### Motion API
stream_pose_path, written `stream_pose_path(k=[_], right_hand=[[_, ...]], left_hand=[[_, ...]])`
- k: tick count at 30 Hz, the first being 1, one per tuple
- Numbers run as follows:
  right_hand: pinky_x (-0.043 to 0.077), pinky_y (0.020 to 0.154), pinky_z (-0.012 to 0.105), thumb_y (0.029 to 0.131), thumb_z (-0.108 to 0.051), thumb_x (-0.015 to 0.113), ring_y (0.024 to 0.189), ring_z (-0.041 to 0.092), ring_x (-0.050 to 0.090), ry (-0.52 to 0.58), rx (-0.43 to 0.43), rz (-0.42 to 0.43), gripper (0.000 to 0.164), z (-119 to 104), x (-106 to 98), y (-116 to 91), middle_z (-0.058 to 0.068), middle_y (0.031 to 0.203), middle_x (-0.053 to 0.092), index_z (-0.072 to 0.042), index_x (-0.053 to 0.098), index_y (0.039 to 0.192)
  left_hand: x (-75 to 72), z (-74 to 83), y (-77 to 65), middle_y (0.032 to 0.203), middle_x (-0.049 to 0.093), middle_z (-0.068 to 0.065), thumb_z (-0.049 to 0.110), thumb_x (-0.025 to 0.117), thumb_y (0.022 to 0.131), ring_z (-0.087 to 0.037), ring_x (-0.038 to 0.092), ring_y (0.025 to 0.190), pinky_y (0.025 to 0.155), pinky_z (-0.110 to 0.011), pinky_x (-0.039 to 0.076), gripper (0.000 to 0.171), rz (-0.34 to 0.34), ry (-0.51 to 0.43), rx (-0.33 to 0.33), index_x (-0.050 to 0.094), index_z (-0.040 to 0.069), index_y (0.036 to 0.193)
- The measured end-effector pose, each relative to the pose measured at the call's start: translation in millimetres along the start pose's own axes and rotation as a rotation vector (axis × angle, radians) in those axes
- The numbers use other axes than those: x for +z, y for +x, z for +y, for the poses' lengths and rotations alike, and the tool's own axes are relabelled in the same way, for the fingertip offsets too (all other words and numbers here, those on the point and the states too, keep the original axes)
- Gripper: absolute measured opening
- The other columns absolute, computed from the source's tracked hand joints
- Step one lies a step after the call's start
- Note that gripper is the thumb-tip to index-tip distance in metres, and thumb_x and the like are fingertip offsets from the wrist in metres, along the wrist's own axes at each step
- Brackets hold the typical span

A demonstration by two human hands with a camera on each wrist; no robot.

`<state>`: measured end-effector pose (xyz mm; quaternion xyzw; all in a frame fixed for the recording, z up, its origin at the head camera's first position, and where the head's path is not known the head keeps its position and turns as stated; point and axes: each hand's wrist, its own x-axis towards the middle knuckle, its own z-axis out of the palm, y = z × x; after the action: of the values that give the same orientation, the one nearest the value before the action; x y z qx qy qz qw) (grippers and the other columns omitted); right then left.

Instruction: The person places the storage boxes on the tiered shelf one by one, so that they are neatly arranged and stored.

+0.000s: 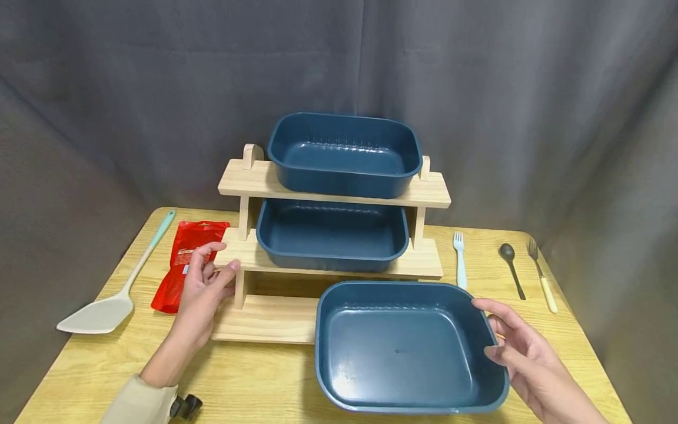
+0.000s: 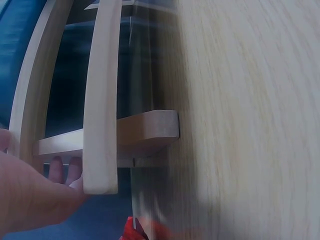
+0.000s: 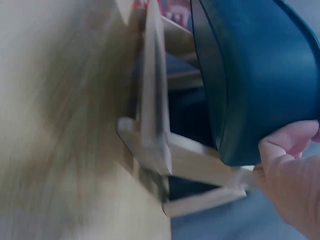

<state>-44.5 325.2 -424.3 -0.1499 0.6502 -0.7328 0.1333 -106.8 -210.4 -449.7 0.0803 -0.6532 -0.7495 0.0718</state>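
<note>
My left hand (image 1: pixel 203 288) grips the left end of the middle board of a three-tier wooden rack (image 1: pixel 265 318), with the thumb in front and a finger on top. In the left wrist view, its fingers (image 2: pixel 57 170) reach in beside the rack's side post. My right hand (image 1: pixel 521 353) pinches the right wall of a dark blue plastic bin (image 1: pixel 402 347), which is tilted in front of the lowest board's right part. Two similar bins sit on the rack, an upper bin (image 1: pixel 344 182) on the top board and a middle bin (image 1: pixel 333 235) below it.
A red pouch (image 1: pixel 180 265) and a spatula (image 1: pixel 111 309) lie left of the rack on the wooden table (image 1: pixel 238 383). On the right lie a pale blue fork (image 1: pixel 461 262), a black spoon (image 1: pixel 511 265) and a metal fork (image 1: pixel 540 271). A grey curtain (image 1: pixel 339 53) hangs behind.
</note>
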Motion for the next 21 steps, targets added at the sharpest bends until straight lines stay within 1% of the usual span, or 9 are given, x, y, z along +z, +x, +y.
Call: stream_pose_path(k=[4,7,10,12,16,17,19,21], right_hand=[[0.052,0.090,0.024,0.103,0.019,0.042,0.112,0.007,0.050,0.032,0.036,-0.002,0.067,5.7,15.2,9.1,-0.007,0.122,0.048,-0.013,0.047,0.163],[0.053,0.082,0.020,0.103,0.018,0.046,0.105,0.007,0.052,0.056,0.051,-0.011,0.067,9.8,26.4,15.9,-0.005,0.120,0.048,-0.013,0.047,0.162],[0.052,0.074,0.018,0.102,0.018,0.048,0.094,0.008,0.056,0.079,0.066,-0.005,0.068,12.8,37.2,22.1,-0.002,0.115,0.050,-0.016,0.049,0.160],[0.049,0.067,0.017,0.100,0.018,0.048,0.087,0.008,0.057,0.079,0.068,0.006,0.069,14.3,44.5,24.9,0.000,0.113,0.051,-0.018,0.051,0.159],[0.044,0.062,0.017,0.095,0.020,0.047,0.082,0.009,0.056,0.046,0.054,0.040,0.072,16.1,59.8,29.6,0.005,0.112,0.050,-0.019,0.054,0.155],[0.043,0.061,0.018,0.095,0.020,0.048,0.081,0.009,0.056,0.034,0.057,0.050,0.071,15.9,63.8,30.6,0.006,0.111,0.049,-0.018,0.054,0.155],[0.045,0.064,0.019,0.094,0.019,0.049,0.080,0.010,0.054,0.008,0.070,0.068,0.070,15.0,71.6,33.0,0.007,0.111,0.048,-0.018,0.054,0.154],[0.046,0.066,0.019,0.095,0.017,0.050,0.076,0.009,0.050,-0.011,0.084,0.090,0.068,14.1,79.2,35.3,0.008,0.109,0.046,-0.017,0.054,0.153]], left_hand=[[-0.7,-0.9,1.1,0.120,0.062,-0.006,0.019,0.073,0.108,-0.020,0.062,0.109,0.086,-0.030,0.060,0.045,0.003,-0.002,0.013,0.049,0.024,0.145],[-1.6,-0.9,1.4,0.121,0.062,-0.005,0.019,0.073,0.107,-0.020,0.062,0.109,0.086,-0.030,0.061,0.045,0.005,-0.007,0.015,0.049,0.024,0.145],[-2.4,-1.1,1.2,0.121,0.062,-0.006,0.019,0.074,0.107,-0.020,0.063,0.109,0.086,-0.029,0.060,0.045,0.007,-0.004,0.016,0.049,0.024,0.145],[-2.2,-1.0,1.0,0.122,0.061,-0.006,0.019,0.073,0.108,-0.020,0.062,0.110,0.086,-0.030,0.060,0.045,0.006,-0.001,0.015,0.049,0.025,0.145],[-0.9,-0.6,0.7,0.123,0.061,-0.007,0.019,0.072,0.108,-0.021,0.062,0.111,0.086,-0.030,0.060,0.044,0.008,0.013,0.012,0.049,0.025,0.144],[-0.7,-0.5,0.4,0.123,0.061,-0.007,0.019,0.072,0.108,-0.022,0.062,0.111,0.086,-0.030,0.060,0.044,0.008,0.013,0.011,0.048,0.025,0.145],[-0.1,-0.5,0.0,0.125,0.061,-0.007,0.019,0.072,0.108,-0.022,0.062,0.112,0.086,-0.030,0.060,0.044,0.009,0.022,0.009,0.048,0.026,0.145],[-0.1,-0.7,-0.4,0.125,0.061,-0.007,0.019,0.072,0.108,-0.023,0.062,0.112,0.086,-0.030,0.060,0.044,0.010,0.022,0.011,0.048,0.025,0.145]])
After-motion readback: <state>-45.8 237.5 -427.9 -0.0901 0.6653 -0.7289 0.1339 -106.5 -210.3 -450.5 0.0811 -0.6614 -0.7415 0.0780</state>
